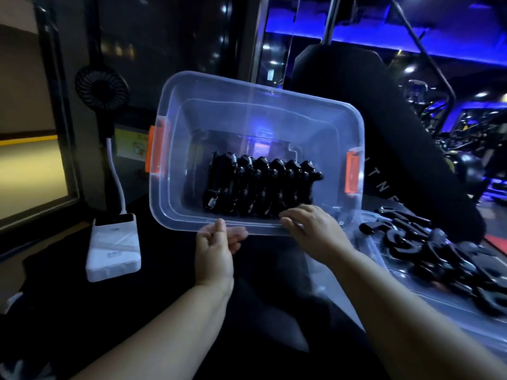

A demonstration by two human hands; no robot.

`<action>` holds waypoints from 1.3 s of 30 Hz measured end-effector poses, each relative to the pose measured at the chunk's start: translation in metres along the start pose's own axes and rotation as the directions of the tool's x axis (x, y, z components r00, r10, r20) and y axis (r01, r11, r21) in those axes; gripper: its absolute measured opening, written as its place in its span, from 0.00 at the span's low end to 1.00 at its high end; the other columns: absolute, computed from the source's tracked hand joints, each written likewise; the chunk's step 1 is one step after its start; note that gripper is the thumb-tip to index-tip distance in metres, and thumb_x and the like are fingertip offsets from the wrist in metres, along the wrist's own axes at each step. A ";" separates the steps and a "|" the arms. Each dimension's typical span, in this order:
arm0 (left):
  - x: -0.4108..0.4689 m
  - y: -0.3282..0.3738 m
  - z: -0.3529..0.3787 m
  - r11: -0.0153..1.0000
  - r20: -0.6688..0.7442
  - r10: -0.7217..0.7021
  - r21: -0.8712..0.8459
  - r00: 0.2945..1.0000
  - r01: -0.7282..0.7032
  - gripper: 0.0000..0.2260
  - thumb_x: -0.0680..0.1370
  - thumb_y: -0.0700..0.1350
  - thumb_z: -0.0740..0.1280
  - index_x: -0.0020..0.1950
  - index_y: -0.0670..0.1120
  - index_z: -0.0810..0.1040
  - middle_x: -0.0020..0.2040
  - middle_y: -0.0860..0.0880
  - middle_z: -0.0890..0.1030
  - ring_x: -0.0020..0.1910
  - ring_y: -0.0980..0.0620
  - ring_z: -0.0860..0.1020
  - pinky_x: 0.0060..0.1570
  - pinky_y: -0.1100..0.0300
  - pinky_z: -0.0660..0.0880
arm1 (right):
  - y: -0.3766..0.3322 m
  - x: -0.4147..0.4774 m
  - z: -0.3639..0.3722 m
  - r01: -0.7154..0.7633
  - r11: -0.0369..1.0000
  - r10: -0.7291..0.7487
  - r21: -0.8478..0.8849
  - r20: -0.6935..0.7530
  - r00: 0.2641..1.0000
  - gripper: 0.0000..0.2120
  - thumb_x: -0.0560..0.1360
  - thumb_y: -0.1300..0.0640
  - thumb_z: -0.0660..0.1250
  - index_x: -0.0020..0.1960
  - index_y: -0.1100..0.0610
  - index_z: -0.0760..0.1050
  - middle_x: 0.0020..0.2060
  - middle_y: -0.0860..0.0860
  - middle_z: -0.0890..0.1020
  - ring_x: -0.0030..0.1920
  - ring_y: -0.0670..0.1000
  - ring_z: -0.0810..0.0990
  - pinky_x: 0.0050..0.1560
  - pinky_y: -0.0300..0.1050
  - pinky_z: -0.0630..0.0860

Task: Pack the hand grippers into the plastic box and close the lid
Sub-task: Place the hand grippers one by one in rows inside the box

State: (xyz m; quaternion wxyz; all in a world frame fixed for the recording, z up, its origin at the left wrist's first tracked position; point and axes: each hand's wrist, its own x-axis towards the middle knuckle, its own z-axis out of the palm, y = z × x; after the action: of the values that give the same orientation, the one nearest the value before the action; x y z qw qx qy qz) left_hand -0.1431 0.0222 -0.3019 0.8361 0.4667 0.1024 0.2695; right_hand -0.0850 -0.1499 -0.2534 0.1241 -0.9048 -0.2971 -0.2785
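Head cam, only view we've got. The plastic box [247,94] is tipped up towards us, with a row of hand grippers [260,185] lined up along its near wall. Our left hand [214,242] pinches the near rim. Our right hand [310,229] has bent fingers draped over that rim right by the row, and we can't tell if it's gripping anything. The loose grippers [439,256] sit off to the right on what looks like the lid [384,259]. Our worry: the box hangs on one pinch, so it could slip and the row could topple.
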 end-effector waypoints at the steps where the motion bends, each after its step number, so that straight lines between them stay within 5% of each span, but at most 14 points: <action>1: 0.000 0.000 0.000 1.000 0.003 -0.001 0.001 1.000 0.001 0.06 0.83 0.47 0.56 0.48 0.48 0.68 0.36 0.48 0.83 0.36 0.53 0.82 0.39 0.61 0.72 | 0.008 -0.010 -0.002 -0.011 1.000 0.011 -0.017 -0.020 1.000 0.18 0.76 0.43 0.57 0.51 0.51 0.81 0.45 0.50 0.83 0.48 0.55 0.79 0.47 0.44 0.71; 8: -0.003 -0.001 0.000 1.000 0.012 0.014 0.022 1.000 -0.014 0.06 0.83 0.48 0.55 0.49 0.49 0.69 0.38 0.47 0.83 0.38 0.51 0.81 0.39 0.61 0.73 | 0.056 -0.061 -0.023 -0.121 0.990 0.134 0.066 -0.278 0.951 0.15 0.77 0.47 0.61 0.53 0.55 0.80 0.47 0.49 0.80 0.45 0.50 0.78 0.47 0.40 0.71; 11: -0.003 -0.001 0.000 1.000 0.007 0.009 0.026 1.000 -0.010 0.06 0.83 0.48 0.55 0.49 0.49 0.69 0.39 0.47 0.83 0.39 0.51 0.82 0.40 0.61 0.73 | 0.073 -0.070 -0.032 -0.241 0.965 0.261 0.102 -0.303 0.916 0.14 0.77 0.48 0.60 0.54 0.55 0.78 0.49 0.51 0.79 0.47 0.53 0.78 0.46 0.45 0.74; 17: -0.005 0.000 0.002 1.000 0.011 0.008 0.015 1.000 -0.008 0.06 0.83 0.48 0.55 0.49 0.48 0.69 0.38 0.48 0.83 0.37 0.53 0.82 0.40 0.61 0.73 | 0.118 -0.074 -0.034 -0.499 0.864 0.495 -0.071 -0.060 0.867 0.13 0.78 0.51 0.61 0.60 0.52 0.74 0.59 0.53 0.77 0.61 0.58 0.72 0.57 0.50 0.70; 21: -0.004 -0.001 0.002 1.000 0.012 0.018 0.016 1.000 -0.018 0.07 0.83 0.49 0.55 0.47 0.50 0.69 0.34 0.50 0.84 0.36 0.55 0.82 0.41 0.61 0.73 | 0.130 -0.062 -0.035 -0.477 0.833 0.518 -0.278 0.092 0.851 0.16 0.79 0.47 0.57 0.66 0.48 0.71 0.66 0.49 0.72 0.68 0.54 0.65 0.64 0.50 0.66; 33: 0.000 -0.006 0.000 0.998 0.046 0.052 0.030 0.998 -0.054 0.12 0.82 0.50 0.55 0.58 0.43 0.69 0.35 0.50 0.84 0.38 0.54 0.83 0.45 0.58 0.73 | 0.148 -0.027 -0.002 -0.346 0.833 0.520 -0.433 0.396 0.757 0.24 0.80 0.43 0.52 0.75 0.46 0.58 0.75 0.48 0.61 0.77 0.52 0.49 0.73 0.63 0.46; 39: 0.007 -0.011 -0.002 0.997 0.067 0.066 0.044 0.996 -0.069 0.19 0.82 0.51 0.54 0.63 0.37 0.70 0.36 0.49 0.84 0.39 0.55 0.83 0.44 0.59 0.73 | 0.156 -0.014 0.014 -0.377 0.827 0.548 -0.418 0.445 0.708 0.23 0.77 0.37 0.46 0.72 0.32 0.53 0.71 0.48 0.68 0.76 0.55 0.49 0.68 0.70 0.36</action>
State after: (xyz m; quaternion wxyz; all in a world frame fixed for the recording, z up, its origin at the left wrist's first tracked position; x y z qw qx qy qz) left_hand -0.1341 0.0231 -0.3115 0.8184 0.4975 0.0653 0.2800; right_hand 0.0062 -0.2745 -0.2822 -0.0366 -0.9987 -0.0355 -0.0086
